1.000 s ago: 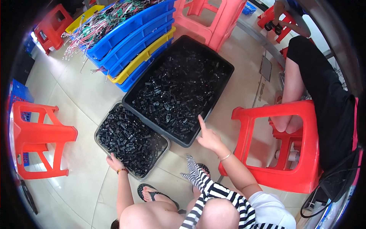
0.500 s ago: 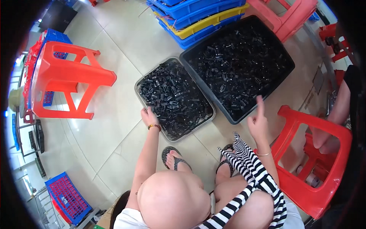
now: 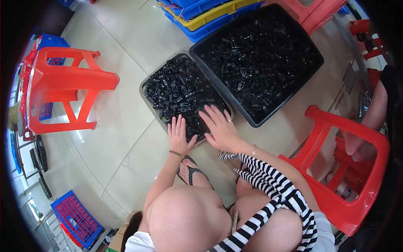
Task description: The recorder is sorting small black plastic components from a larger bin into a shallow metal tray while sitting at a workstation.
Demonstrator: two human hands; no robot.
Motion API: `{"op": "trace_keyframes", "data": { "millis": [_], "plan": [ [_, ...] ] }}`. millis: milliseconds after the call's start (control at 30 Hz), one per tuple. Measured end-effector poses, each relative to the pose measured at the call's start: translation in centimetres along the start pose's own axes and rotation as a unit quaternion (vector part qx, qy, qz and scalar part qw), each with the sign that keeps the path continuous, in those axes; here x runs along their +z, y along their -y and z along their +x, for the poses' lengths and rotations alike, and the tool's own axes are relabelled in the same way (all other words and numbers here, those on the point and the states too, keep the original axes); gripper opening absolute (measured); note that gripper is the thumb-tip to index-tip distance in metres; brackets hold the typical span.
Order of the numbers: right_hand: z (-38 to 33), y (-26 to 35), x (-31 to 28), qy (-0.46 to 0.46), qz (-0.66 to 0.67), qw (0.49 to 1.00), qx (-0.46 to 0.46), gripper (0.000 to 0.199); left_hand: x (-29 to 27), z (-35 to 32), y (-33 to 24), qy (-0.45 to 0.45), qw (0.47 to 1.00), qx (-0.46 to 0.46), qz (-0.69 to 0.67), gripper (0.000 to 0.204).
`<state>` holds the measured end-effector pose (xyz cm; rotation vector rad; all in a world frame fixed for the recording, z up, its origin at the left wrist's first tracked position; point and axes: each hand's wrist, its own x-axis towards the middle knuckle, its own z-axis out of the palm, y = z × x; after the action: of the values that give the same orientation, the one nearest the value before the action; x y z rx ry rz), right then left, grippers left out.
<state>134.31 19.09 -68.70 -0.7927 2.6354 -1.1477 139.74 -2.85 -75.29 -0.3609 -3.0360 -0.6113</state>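
A shallow metal-rimmed tray on the floor holds a layer of small black plastic parts. Over its near edge lies my left hand, fingers stretched out flat against the parts. My right hand, with a ring on one finger, spreads over the tray's near right corner, also on or just above the parts. Neither hand grips anything that I can see. Against the tray's right side stands a larger black bin, filled with similar black parts.
Blue and yellow crates are stacked behind the bin. A red stool stands at left, another red stool at right beside another person's arm. A blue basket is at lower left. A black-and-white striped cloth hangs over my lap.
My right hand has moved left from the large bin's near edge onto the tray. My left hand has shifted from the tray's left rim onto the parts. The view has shifted slightly.
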Motion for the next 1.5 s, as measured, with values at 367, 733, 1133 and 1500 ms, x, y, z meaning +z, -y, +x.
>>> {"op": "trace_keyframes", "data": {
  "millis": [367, 733, 1133, 1500],
  "plan": [
    [-0.5, -2.7, 3.7, 0.048, -0.124, 0.991, -0.007, 0.072, -1.3, 3.5, -0.1, -0.015, 0.991, -0.130, -0.023, 0.072],
    [-3.4, -4.7, 2.5, -0.005, -0.078, 0.995, -0.055, 0.065, -0.9, 5.2, -1.4, -0.053, 0.989, -0.119, -0.065, 0.079],
    [-4.2, -1.0, 8.2, -0.157, 0.642, 0.550, 0.511, 0.038, -5.0, 24.0, 17.8, 0.007, 0.970, -0.235, -0.058, 0.043],
    [-1.7, -6.3, 7.5, -0.125, 0.631, 0.514, 0.568, 0.036, 0.0, 28.3, 19.9, 0.123, 0.867, -0.349, -0.335, 0.038]
  ]
}}
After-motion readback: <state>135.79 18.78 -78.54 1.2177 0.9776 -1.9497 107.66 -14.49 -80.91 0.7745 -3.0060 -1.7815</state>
